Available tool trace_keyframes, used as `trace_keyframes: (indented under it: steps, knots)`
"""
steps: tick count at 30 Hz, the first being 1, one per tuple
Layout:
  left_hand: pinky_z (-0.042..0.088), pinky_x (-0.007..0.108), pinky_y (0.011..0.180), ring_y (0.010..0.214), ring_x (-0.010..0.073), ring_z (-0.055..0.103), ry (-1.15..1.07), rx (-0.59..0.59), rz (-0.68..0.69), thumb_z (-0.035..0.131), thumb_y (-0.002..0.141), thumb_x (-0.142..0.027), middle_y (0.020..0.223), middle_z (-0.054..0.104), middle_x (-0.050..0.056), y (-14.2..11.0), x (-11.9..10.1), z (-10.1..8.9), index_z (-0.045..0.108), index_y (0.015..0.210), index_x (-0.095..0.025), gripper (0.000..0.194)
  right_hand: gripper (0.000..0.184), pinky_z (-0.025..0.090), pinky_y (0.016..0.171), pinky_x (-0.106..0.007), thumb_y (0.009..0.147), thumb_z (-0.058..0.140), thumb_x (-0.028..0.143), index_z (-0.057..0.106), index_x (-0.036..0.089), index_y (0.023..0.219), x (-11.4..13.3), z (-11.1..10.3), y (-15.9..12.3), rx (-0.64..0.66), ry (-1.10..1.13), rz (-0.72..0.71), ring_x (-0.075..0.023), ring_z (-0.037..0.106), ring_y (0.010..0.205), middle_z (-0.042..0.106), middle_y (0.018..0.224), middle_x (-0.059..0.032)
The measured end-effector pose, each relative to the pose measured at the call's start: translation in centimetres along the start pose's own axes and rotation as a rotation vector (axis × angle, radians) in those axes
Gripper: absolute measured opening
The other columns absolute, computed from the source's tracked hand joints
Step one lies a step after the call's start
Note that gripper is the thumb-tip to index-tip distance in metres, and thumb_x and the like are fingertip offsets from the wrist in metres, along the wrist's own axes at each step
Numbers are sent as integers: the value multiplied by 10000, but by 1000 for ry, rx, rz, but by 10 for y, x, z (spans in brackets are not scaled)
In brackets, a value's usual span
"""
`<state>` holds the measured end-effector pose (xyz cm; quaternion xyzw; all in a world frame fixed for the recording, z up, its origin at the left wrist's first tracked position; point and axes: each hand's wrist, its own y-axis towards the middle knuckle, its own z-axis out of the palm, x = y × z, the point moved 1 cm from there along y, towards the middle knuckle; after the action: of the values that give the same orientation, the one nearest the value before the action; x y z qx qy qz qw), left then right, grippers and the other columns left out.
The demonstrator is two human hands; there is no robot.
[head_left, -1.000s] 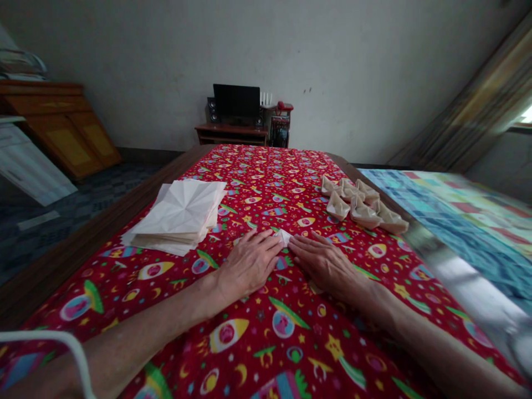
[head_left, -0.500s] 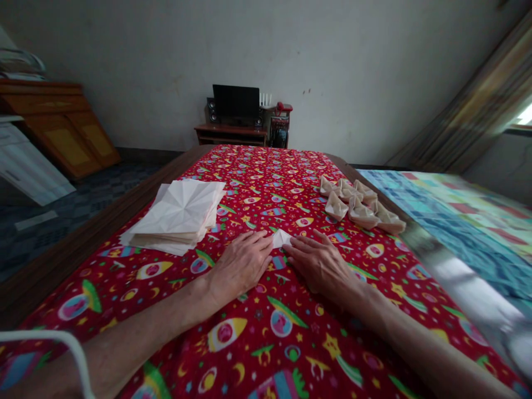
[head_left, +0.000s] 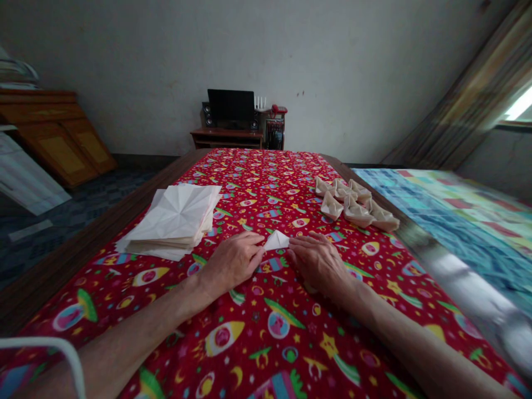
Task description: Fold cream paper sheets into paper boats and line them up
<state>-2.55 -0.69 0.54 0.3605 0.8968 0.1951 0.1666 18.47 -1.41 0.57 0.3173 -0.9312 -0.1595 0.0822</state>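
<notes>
A small white piece of folded paper [head_left: 277, 240], shaped like a low triangle with a crease down its middle, lies on the red patterned cloth [head_left: 266, 310] between my hands. My left hand [head_left: 236, 256] is closed at its left corner, with thumb and fingertips on the paper. At the right corner, my right hand [head_left: 318, 257] holds the paper with its fingers pressed together, the thumb tucked low beside it. The exact grip under the fingers is partly hidden.
A stack of creased white paper sheets [head_left: 172, 213] lies to the left. Several folded paper pieces [head_left: 357, 210] stand in rows at the right. A white cable [head_left: 62, 343] crosses over my left forearm. Beyond the table are a monitor [head_left: 231, 105] and a bed [head_left: 449, 221].
My hands have parted slightly, so more of the folded paper shows. The left fingers have curled from lying flat to gripping the corner. The view has shifted a little.
</notes>
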Motion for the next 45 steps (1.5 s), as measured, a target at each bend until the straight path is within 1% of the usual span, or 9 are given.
trace_keyframes:
  steps: [4, 7, 10, 16, 23, 32, 37, 42, 45]
  knots:
    - [472, 324, 891, 945, 169, 578, -20, -38, -104, 421, 930, -221, 967, 667, 52, 4, 9, 4, 677, 863, -178, 268, 266, 397, 820, -267, 931, 424, 213, 646, 190, 787, -2, 0, 1, -6, 34, -17, -161, 612, 872, 696, 892, -45]
    - [456, 346, 877, 949, 194, 544, 17, 3, -134, 490, 903, -316, 970, 620, 60, 6, 7, 7, 633, 938, -170, 208, 243, 397, 790, -264, 931, 438, 213, 655, 190, 824, -3, 0, 0, -30, 26, -25, -165, 609, 867, 696, 896, -48]
    - [460, 358, 837, 948, 218, 524, 22, 61, -163, 588, 829, -389, 987, 575, 68, 9, 2, 13, 581, 954, -163, 258, 214, 381, 754, -269, 931, 452, 223, 648, 189, 849, -4, 0, 1, -44, -8, -3, -163, 606, 819, 692, 858, -38]
    - [460, 314, 775, 870, 186, 540, -79, 74, -278, 576, 816, -275, 924, 558, 38, 18, -2, 21, 531, 874, -183, 118, 158, 326, 726, -295, 910, 516, 268, 644, 195, 853, -7, 2, 12, -28, -89, 3, -169, 609, 799, 703, 859, -21]
    - [443, 287, 718, 808, 176, 558, -202, 19, -276, 560, 840, -316, 851, 579, 21, 24, -4, 19, 509, 858, -184, 142, 169, 318, 729, -285, 916, 511, 269, 641, 194, 838, -12, 1, 17, -29, -57, -96, -151, 607, 802, 702, 827, -16]
    - [425, 268, 686, 778, 169, 561, -251, 2, -278, 557, 840, -281, 829, 582, 18, 24, -2, 21, 498, 845, -187, 112, 120, 320, 703, -268, 886, 528, 161, 635, 194, 841, -19, 2, 15, -58, -20, -140, -140, 608, 797, 701, 834, -13]
    - [435, 279, 696, 800, 175, 563, -242, 16, -275, 534, 847, -288, 846, 585, 17, 23, -4, 22, 502, 856, -191, 103, 146, 309, 697, -279, 883, 488, 142, 626, 178, 857, -14, 3, 17, -91, -158, -109, -134, 567, 667, 670, 714, -10]
    - [468, 315, 734, 835, 191, 570, -226, -65, -279, 515, 849, -275, 867, 575, 38, 25, -6, 30, 498, 886, -179, 104, 215, 290, 655, -290, 892, 461, 172, 595, 167, 723, -3, 3, 26, -146, -281, -93, -128, 494, 550, 621, 606, -10]
    - [494, 326, 770, 896, 200, 585, -262, -187, -294, 531, 837, -244, 930, 577, 67, 26, -9, 32, 463, 1049, -154, 240, 203, 292, 648, -285, 882, 462, 176, 590, 168, 725, 2, 3, 31, -185, -255, -68, -125, 479, 528, 609, 591, -8]
